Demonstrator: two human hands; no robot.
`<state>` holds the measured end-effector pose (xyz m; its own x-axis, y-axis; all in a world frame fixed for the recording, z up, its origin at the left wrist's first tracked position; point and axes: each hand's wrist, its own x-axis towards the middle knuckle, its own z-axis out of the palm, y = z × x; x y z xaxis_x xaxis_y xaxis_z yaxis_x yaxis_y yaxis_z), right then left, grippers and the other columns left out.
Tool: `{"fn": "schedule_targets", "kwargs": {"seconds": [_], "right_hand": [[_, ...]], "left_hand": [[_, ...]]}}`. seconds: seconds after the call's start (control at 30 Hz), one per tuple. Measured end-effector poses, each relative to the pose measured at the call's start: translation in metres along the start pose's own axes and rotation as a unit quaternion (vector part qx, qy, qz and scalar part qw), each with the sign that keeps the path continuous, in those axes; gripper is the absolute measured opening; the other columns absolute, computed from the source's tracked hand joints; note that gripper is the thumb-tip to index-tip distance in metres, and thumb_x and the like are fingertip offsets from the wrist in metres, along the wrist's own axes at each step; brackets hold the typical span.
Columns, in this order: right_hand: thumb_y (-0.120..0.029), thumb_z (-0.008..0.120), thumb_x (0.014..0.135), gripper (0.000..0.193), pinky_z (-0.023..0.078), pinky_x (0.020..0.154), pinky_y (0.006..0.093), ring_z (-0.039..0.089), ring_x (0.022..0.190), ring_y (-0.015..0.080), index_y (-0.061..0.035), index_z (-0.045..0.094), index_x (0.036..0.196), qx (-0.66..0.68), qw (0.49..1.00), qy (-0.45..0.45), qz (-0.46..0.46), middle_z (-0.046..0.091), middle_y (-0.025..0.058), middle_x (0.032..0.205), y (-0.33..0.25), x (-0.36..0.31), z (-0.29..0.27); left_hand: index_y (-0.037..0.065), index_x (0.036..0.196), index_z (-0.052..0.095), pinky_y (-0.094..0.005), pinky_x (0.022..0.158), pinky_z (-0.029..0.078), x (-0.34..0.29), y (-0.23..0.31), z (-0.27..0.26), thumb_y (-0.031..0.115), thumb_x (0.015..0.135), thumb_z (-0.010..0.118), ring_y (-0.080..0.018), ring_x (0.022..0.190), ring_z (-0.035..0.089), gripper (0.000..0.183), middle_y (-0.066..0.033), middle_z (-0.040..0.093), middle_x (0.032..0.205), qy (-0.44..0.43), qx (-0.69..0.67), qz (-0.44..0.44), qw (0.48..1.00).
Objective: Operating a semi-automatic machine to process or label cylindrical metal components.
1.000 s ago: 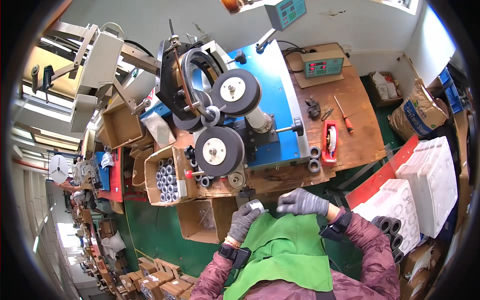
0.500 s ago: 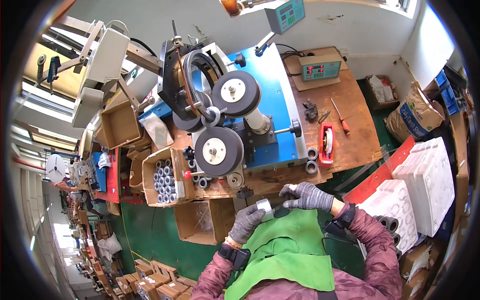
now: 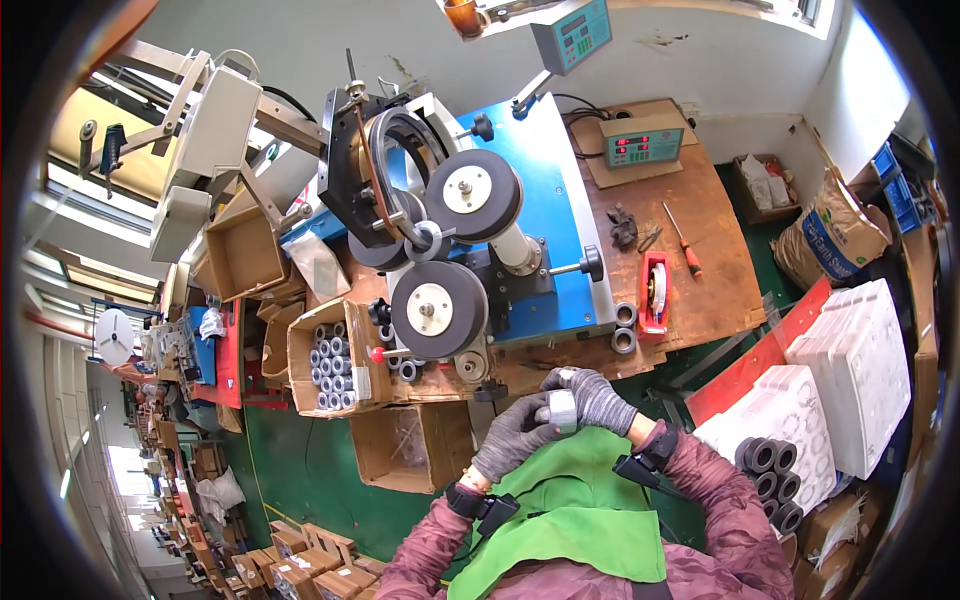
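Note:
A short silver-white ring (image 3: 562,409) is held in front of my green apron, just off the bench's near edge. My left hand (image 3: 512,440), in a grey knit glove, grips it from the left with closed fingers. My right hand (image 3: 597,401), gloved alike, closes over its top and right side, fingers bent around it. Beyond my hands stands a blue winding machine (image 3: 545,220) with large black rollers (image 3: 438,310). Another grey ring (image 3: 428,241) is mounted between those rollers.
Left of the rollers, a cardboard box (image 3: 372,385) holds several grey rings. Below it sits an open carton (image 3: 440,440). A red tape dispenser (image 3: 654,295), a screwdriver (image 3: 685,245) and a control box (image 3: 643,148) lie on the bench. Black rings (image 3: 765,457) rest on white foam (image 3: 800,400) at right.
My right hand has moved left and closed onto the ring. My left hand has shifted right with it, so both hands now meet around it.

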<state>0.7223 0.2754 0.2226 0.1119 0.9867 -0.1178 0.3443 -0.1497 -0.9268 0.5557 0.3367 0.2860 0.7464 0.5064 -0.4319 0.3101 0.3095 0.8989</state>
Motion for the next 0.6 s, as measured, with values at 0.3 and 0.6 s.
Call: {"fn": "schedule_targets", "kwargs": {"seconds": [0.3,0.6], "right_hand": [[-0.023,0.073,0.067,0.029,0.05,0.067,0.0327,0.064,0.074,0.0231,-0.0075,0.063,0.089,0.019,0.998,-0.007,-0.058,0.064,0.0102,0.078,0.023,0.001,0.0],[-0.017,0.069,0.069,0.027,0.05,0.068,0.0388,0.063,0.074,0.031,-0.0056,0.059,0.091,-0.068,0.983,0.105,0.131,0.064,0.0151,0.077,0.026,0.0,0.018]], "left_hand": [[0.001,0.085,0.055,-0.0236,0.072,0.041,0.007,0.011,-0.015,0.012,0.078,0.068,-0.01,0.081,0.048,0.018,-0.0021,0.054,0.092,0.021,0.025,0.004,0.999],[0.004,0.097,0.06,-0.0336,0.097,0.037,0.011,0.01,0.005,0.018,0.072,0.072,-0.0255,0.12,0.04,0.032,-0.0143,0.039,0.13,-0.018,0.282,0.161,0.946]]}}
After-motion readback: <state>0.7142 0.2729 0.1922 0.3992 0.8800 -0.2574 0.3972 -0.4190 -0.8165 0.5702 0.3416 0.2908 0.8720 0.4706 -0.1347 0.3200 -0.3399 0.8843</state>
